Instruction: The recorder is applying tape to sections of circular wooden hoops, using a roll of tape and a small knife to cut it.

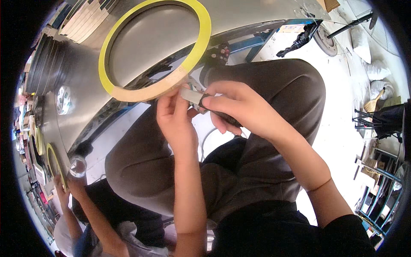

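Note:
A large flat ring (204, 32) lies partly on the metal table and juts past its near edge. Most of its face is yellow-green, while the stretch nearest me is beige. Just under that beige stretch, the fingers of my left hand (177, 120) are pinched together at the ring's edge; what they grip is hidden. My right hand (239, 105) is closed round a dark-handled tool with a flat pale-grey part (191, 95). That part reaches to my left fingertips, close below the ring. The tool's exact kind cannot be made out.
Stacked pale curved strips (87, 21) and dark rings (45, 64) stand on the metal table (85, 94), near a tape roll (64, 100). At lower left another person's hands (64, 188) hold a yellow-green ring. A wheel (326, 40) and white sacks (361, 47) are at right.

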Demonstrator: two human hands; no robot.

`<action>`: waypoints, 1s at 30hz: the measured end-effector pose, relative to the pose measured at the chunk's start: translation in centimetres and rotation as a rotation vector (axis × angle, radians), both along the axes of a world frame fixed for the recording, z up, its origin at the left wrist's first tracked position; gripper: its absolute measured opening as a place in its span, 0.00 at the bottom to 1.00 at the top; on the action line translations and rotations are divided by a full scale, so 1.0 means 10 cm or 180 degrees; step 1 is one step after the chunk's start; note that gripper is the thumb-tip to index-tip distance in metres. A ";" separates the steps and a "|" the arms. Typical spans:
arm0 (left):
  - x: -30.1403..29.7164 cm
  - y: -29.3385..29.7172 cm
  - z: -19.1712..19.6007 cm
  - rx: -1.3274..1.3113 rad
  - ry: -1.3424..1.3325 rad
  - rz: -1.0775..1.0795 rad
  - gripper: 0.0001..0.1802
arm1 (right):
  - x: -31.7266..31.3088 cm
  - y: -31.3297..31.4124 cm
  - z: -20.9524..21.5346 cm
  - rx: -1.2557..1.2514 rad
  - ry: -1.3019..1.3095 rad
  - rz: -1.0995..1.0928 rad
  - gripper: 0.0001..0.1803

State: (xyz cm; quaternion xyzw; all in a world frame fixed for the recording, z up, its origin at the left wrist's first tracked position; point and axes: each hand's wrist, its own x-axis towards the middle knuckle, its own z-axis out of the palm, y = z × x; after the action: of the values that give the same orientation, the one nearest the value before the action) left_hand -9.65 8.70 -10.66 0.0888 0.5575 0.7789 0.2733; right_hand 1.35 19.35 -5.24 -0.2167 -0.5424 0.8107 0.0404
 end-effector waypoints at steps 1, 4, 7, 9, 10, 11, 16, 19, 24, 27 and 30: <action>-0.01 0.00 -0.01 -0.0003 0.0049 0.0003 0.11 | -0.01 -0.01 0.03 0.0039 -0.0052 -0.0025 0.14; -0.01 -0.01 -0.02 -0.0005 0.0108 -0.0006 0.11 | -0.01 -0.04 0.05 0.0021 -0.0134 -0.0079 0.15; -0.01 -0.01 -0.02 -0.0048 0.0145 0.0001 0.10 | 0.00 -0.05 0.09 -0.0007 -0.0150 -0.0110 0.15; -0.01 -0.01 -0.02 -0.0100 0.0157 0.0008 0.10 | 0.01 -0.05 0.09 0.0013 -0.0152 -0.0122 0.15; -0.01 -0.01 -0.03 -0.0004 0.0128 0.0004 0.10 | 0.00 -0.05 0.08 0.0057 -0.0167 -0.0147 0.15; 0.00 -0.01 -0.03 0.0093 0.0102 0.0003 0.10 | -0.01 -0.05 0.08 0.0102 -0.0179 -0.0169 0.15; 0.01 -0.03 -0.13 -0.0075 0.0116 0.0042 0.07 | -0.08 -0.06 0.03 0.0121 0.0042 -0.0266 0.16; 0.06 -0.04 -0.31 -0.0647 -0.0344 0.0138 0.05 | -0.02 -0.11 -0.02 -0.0203 0.0193 -0.0786 0.16; 0.17 -0.14 -0.44 -0.0712 -0.0449 0.0088 0.05 | 0.04 -0.27 0.27 -0.1749 0.0595 -0.1596 0.21; 0.16 -0.12 -0.41 -0.0483 -0.0450 0.0118 0.05 | -0.02 -0.31 0.26 -0.2049 0.0849 -0.1507 0.26; 0.13 -0.12 -0.40 -0.0507 -0.0398 0.0159 0.05 | -0.12 -0.36 0.22 -0.2083 0.0781 -0.1598 0.28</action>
State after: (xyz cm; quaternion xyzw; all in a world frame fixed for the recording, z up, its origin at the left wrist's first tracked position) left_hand -8.32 7.55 -14.67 0.0041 0.6015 0.7427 0.2943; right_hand 0.19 15.76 -3.03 -0.2453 -0.1783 0.9248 0.2297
